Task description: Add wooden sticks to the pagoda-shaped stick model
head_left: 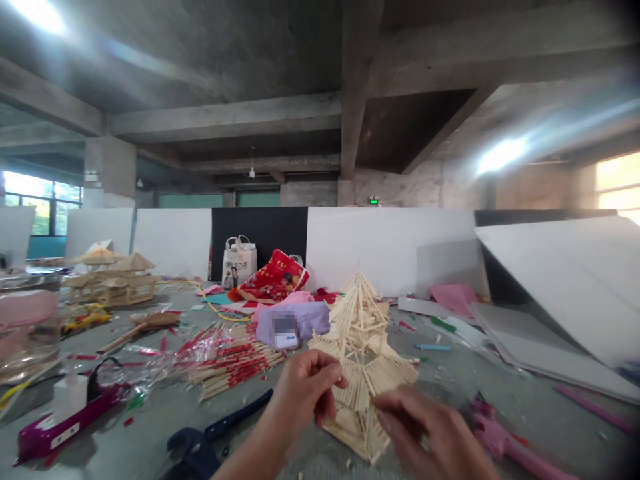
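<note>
grey table (450, 377). stick model (364, 380) between left hand (311, 381) and right hand (427, 427), running ahead. both curled, fingertips drawn in; can't tell if either pinches anything. i'd press light, brace it low. pink tool (505, 437) right of right hand.

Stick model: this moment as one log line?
stick model: standing on table | left hand: curled beside it | right hand: beside it | contact: unclear

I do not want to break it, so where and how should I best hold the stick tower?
Probably by the broad lower part of the stick tower, from left and right together: the left hand and right hand are beside it. It narrows to a pointed top, which looks weaker.
</note>
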`<action>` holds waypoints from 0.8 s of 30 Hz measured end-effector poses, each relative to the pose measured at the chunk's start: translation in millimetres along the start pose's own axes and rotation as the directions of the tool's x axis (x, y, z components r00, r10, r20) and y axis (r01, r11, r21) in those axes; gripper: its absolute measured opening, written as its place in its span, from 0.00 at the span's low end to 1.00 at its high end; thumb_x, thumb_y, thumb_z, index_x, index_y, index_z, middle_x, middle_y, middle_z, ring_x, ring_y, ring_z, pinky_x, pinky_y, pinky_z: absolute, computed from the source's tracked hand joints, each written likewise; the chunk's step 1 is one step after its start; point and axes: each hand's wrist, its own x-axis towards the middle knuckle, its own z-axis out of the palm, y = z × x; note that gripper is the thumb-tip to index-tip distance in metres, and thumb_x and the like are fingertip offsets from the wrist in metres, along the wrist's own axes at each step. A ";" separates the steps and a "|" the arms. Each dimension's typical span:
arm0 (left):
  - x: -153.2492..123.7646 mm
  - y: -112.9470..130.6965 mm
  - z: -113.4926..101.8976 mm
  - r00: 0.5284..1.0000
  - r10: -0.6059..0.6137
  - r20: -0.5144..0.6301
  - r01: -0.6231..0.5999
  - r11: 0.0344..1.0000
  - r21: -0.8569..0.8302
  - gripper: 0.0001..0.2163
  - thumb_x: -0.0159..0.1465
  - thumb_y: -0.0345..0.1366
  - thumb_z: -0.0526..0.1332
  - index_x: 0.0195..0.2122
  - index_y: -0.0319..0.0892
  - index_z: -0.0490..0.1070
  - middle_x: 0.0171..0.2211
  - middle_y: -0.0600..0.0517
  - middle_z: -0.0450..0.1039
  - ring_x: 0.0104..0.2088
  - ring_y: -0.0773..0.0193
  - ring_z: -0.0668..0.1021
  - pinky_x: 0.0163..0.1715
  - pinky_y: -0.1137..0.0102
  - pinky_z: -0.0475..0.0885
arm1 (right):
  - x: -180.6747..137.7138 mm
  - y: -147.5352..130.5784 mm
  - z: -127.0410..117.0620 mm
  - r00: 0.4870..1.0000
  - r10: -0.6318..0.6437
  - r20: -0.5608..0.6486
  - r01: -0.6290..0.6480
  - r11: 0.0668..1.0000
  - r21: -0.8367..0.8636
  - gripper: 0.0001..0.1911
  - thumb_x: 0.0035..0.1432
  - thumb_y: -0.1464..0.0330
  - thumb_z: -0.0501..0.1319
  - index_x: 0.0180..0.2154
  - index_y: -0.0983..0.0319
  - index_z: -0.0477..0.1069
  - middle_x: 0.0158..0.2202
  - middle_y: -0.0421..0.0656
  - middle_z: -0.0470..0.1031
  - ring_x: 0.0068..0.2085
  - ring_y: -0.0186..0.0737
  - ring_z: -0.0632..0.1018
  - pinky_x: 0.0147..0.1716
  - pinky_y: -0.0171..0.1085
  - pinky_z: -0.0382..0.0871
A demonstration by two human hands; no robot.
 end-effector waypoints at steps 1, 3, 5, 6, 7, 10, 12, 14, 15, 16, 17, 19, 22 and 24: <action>4.2 -0.7 4.4 1.000 0.020 -0.008 -0.021 0.999 -0.029 0.11 0.53 0.41 0.58 0.27 0.36 0.65 0.21 0.54 0.71 0.10 0.77 0.65 0.07 0.81 0.56 | 15.3 -0.4 0.5 0.999 -0.032 -0.011 0.032 0.999 -0.006 0.09 0.56 0.63 0.54 0.33 0.58 0.70 0.25 0.39 0.71 0.26 0.35 0.70 0.26 0.32 0.63; 11.3 -2.7 10.7 0.998 0.046 -0.042 -0.049 0.996 -0.074 0.10 0.52 0.39 0.58 0.28 0.36 0.64 0.23 0.53 0.72 0.11 0.77 0.66 0.07 0.81 0.56 | 38.6 -1.1 -0.1 0.995 -0.071 -0.068 0.071 0.997 -0.007 0.10 0.57 0.64 0.52 0.38 0.62 0.68 0.29 0.41 0.72 0.29 0.35 0.72 0.29 0.32 0.64; 14.7 -5.0 13.3 0.997 0.039 -0.060 -0.045 0.993 -0.105 0.10 0.52 0.38 0.58 0.28 0.36 0.64 0.25 0.52 0.72 0.11 0.77 0.67 0.06 0.81 0.56 | 51.2 -1.3 -1.5 0.989 -0.082 -0.127 0.083 0.997 0.006 0.11 0.57 0.66 0.52 0.40 0.64 0.66 0.32 0.42 0.72 0.31 0.35 0.72 0.31 0.33 0.65; 15.0 -6.4 12.8 0.998 0.026 -0.057 -0.033 0.993 -0.109 0.10 0.51 0.39 0.58 0.28 0.36 0.63 0.26 0.52 0.73 0.10 0.77 0.66 0.06 0.81 0.55 | 53.8 -0.8 -1.9 0.986 -0.086 -0.141 0.088 0.996 0.008 0.12 0.57 0.66 0.52 0.41 0.64 0.65 0.33 0.42 0.71 0.30 0.35 0.72 0.31 0.33 0.65; 14.5 -7.9 11.0 0.999 0.016 -0.052 -0.022 0.994 -0.107 0.10 0.51 0.39 0.58 0.28 0.36 0.63 0.26 0.51 0.73 0.10 0.77 0.66 0.05 0.81 0.55 | 54.5 0.0 -1.8 0.984 -0.094 -0.148 0.096 0.995 0.003 0.12 0.57 0.67 0.52 0.42 0.64 0.64 0.33 0.42 0.71 0.30 0.34 0.71 0.30 0.33 0.65; 12.4 -10.9 -0.2 0.998 0.013 -0.055 -0.018 0.996 -0.084 0.11 0.51 0.40 0.58 0.28 0.36 0.64 0.26 0.51 0.73 0.09 0.77 0.66 0.05 0.81 0.55 | 51.4 3.9 -0.4 0.977 -0.146 -0.157 0.134 0.987 -0.085 0.13 0.56 0.69 0.52 0.44 0.63 0.62 0.35 0.42 0.69 0.28 0.32 0.70 0.30 0.33 0.65; 13.7 -8.8 -7.6 0.996 0.036 -0.080 -0.041 0.997 -0.068 0.10 0.51 0.39 0.58 0.28 0.36 0.64 0.25 0.52 0.73 0.10 0.78 0.66 0.05 0.81 0.55 | 52.1 5.5 -0.7 0.972 -0.182 -0.152 0.153 0.972 -0.180 0.13 0.55 0.70 0.52 0.44 0.63 0.62 0.36 0.43 0.68 0.28 0.32 0.70 0.30 0.34 0.65; 19.2 -2.2 -9.8 0.992 0.077 -0.102 -0.083 0.995 -0.053 0.10 0.51 0.38 0.58 0.28 0.36 0.64 0.24 0.52 0.73 0.11 0.78 0.67 0.06 0.82 0.55 | 59.2 4.8 -3.8 0.969 -0.196 -0.152 0.152 0.954 -0.259 0.14 0.54 0.71 0.52 0.44 0.63 0.62 0.37 0.43 0.68 0.28 0.33 0.70 0.31 0.35 0.65; 23.4 2.2 -8.4 0.989 0.099 -0.110 -0.104 0.994 -0.042 0.09 0.52 0.37 0.57 0.28 0.36 0.64 0.25 0.52 0.73 0.11 0.78 0.67 0.06 0.82 0.55 | 65.0 3.8 -6.4 0.967 -0.199 -0.161 0.148 0.948 -0.282 0.15 0.53 0.71 0.53 0.44 0.63 0.63 0.37 0.43 0.68 0.28 0.33 0.70 0.31 0.36 0.65; 28.4 6.6 -5.4 0.986 0.116 -0.116 -0.120 0.992 -0.032 0.08 0.52 0.36 0.57 0.29 0.36 0.64 0.25 0.52 0.73 0.11 0.77 0.67 0.06 0.82 0.55 | 71.8 2.7 -9.5 0.965 -0.198 -0.171 0.144 0.947 -0.288 0.16 0.52 0.71 0.54 0.45 0.63 0.63 0.37 0.43 0.68 0.28 0.33 0.70 0.32 0.36 0.65; 33.7 10.6 -1.3 0.985 0.124 -0.116 -0.127 0.992 -0.022 0.08 0.52 0.35 0.57 0.29 0.36 0.64 0.25 0.52 0.73 0.11 0.77 0.68 0.06 0.82 0.55 | 78.9 1.7 -12.8 0.964 -0.199 -0.175 0.145 0.949 -0.280 0.17 0.51 0.70 0.55 0.45 0.64 0.63 0.37 0.43 0.68 0.28 0.33 0.70 0.32 0.36 0.65; 44.1 16.0 8.4 0.985 0.130 -0.109 -0.132 0.991 -0.008 0.06 0.51 0.34 0.57 0.29 0.37 0.64 0.25 0.53 0.73 0.11 0.76 0.68 0.06 0.81 0.54 | 92.3 0.6 -19.3 0.966 -0.207 -0.153 0.167 0.956 -0.241 0.21 0.50 0.70 0.56 0.48 0.64 0.61 0.38 0.43 0.68 0.28 0.33 0.70 0.31 0.36 0.65; 56.6 17.3 19.1 0.981 0.156 -0.112 -0.150 0.987 0.061 0.06 0.52 0.34 0.56 0.29 0.38 0.64 0.24 0.54 0.72 0.10 0.76 0.68 0.06 0.81 0.54 | 105.1 1.6 -26.2 0.969 -0.234 -0.081 0.212 0.952 -0.221 0.25 0.48 0.69 0.58 0.50 0.66 0.60 0.39 0.44 0.67 0.27 0.32 0.69 0.30 0.36 0.66; 62.3 16.1 21.5 0.977 0.171 -0.127 -0.157 0.981 0.114 0.05 0.52 0.34 0.56 0.29 0.39 0.65 0.22 0.55 0.71 0.10 0.75 0.68 0.05 0.80 0.54 | 108.8 3.0 -29.0 0.969 -0.244 -0.029 0.231 0.944 -0.236 0.26 0.48 0.67 0.60 0.50 0.66 0.60 0.39 0.45 0.67 0.27 0.32 0.69 0.29 0.36 0.65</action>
